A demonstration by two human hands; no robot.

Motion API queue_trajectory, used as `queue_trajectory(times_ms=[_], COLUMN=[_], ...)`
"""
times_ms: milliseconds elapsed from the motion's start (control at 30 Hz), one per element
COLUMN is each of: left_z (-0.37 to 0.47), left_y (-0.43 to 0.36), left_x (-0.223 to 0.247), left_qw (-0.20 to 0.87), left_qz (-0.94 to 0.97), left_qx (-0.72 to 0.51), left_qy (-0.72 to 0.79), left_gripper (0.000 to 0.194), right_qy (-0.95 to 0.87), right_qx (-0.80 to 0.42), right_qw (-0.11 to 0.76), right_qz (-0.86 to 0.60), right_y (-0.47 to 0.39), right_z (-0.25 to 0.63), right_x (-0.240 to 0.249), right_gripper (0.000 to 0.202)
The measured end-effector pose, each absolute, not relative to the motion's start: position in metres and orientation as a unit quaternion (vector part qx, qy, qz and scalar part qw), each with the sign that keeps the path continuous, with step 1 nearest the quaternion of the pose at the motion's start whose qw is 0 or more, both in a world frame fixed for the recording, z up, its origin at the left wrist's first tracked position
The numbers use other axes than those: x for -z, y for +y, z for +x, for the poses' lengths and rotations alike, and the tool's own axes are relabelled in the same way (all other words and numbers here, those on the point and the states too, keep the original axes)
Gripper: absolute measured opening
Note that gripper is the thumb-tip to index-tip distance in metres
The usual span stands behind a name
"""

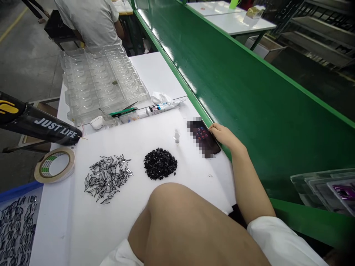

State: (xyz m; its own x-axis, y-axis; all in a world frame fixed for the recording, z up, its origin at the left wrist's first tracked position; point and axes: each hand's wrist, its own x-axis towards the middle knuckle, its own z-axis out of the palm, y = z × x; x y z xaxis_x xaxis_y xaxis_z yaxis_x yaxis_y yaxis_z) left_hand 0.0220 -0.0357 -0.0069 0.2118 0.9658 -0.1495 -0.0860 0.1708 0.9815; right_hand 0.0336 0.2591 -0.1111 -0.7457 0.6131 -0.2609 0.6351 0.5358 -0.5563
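Observation:
My right hand (222, 136) is at the right side of the table, its curled fingers against the edge of a dark phone (206, 138). The phone's screen is lit and part of it is blurred out. A bent arm (177, 207) fills the lower foreground; my left hand is outside the picture. On the white sheet (133, 225) sit a heap of small black pieces (160, 163) and a looser spread of thin, black-rimmed, leaf-shaped clear pieces (108, 177). A small clear plastic piece (176, 136) stands near the phone.
Clear moulded trays (102, 81), green-handled tweezers (123, 112) and a white tube (163, 107) lie farther back. Left are a tape roll (55, 165), a black JUST LIFE cylinder (41, 122) and a blue bin (19, 192). A green conveyor (249, 103) borders the right; a person (91, 22) sits ahead.

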Motion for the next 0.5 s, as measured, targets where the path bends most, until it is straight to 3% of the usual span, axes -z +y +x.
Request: queue_trajectory(times_ms=[267, 400, 500], left_z=[-0.01, -0.007, 0.002], left_y=[0.022, 0.027, 0.006], left_x=[0.0, -0.004, 0.009], left_qw=[0.602, 0.633, 0.614], left_qz=[0.638, 0.644, 0.618], left_qx=[-0.395, -0.337, -0.361], left_qy=[0.272, 0.266, 0.332], left_gripper=[0.031, 0.03, 0.032], right_qy=[0.872, 0.866, 0.861], right_qx=[0.345, 0.37, 0.39], right_qw=[0.015, 0.029, 0.051], right_qz=[0.347, 0.335, 0.323], right_y=[0.261, 0.266, 0.27], right_z=[0.031, 0.034, 0.038], right_x=[0.114, 0.119, 0.121], right_gripper=[0.017, 0.015, 0.017])
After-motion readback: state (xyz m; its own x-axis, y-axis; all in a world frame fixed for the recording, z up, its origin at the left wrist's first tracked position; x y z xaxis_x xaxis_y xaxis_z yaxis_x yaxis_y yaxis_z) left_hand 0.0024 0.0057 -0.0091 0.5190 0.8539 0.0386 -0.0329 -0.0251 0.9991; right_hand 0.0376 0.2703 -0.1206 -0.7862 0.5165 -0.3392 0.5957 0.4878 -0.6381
